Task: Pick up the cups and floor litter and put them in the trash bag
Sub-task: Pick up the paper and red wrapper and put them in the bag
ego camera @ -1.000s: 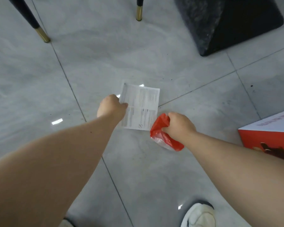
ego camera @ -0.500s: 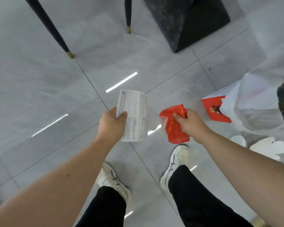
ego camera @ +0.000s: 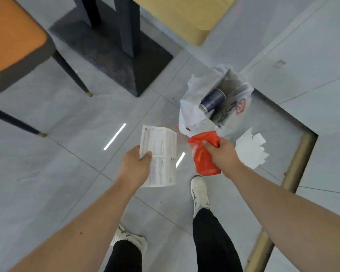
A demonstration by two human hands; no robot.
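Observation:
My left hand (ego camera: 134, 166) grips a folded printed paper sheet (ego camera: 162, 158) by its left edge, held above the floor. A crumpled red plastic wrapper (ego camera: 204, 156) hangs from my right hand (ego camera: 222, 154), which pinches its top. Just beyond the wrapper stands the white trash bag (ego camera: 192, 103) with its mouth open; a dark blue cup (ego camera: 213, 101) lies inside it. White torn paper scraps (ego camera: 249, 150) lie on the floor right of my right hand.
A black table pedestal base (ego camera: 114, 52) sits ahead at centre, under a tan tabletop (ego camera: 185, 14). An orange-seated chair (ego camera: 12, 36) with black legs is at the left. A brass-edged floor recess (ego camera: 294, 163) runs along the right. My white shoes (ego camera: 199, 191) are below.
I have stood up and turned right, lifting the paper and red wrapper off the floor. The open trash bag has come into view just beyond my right hand.

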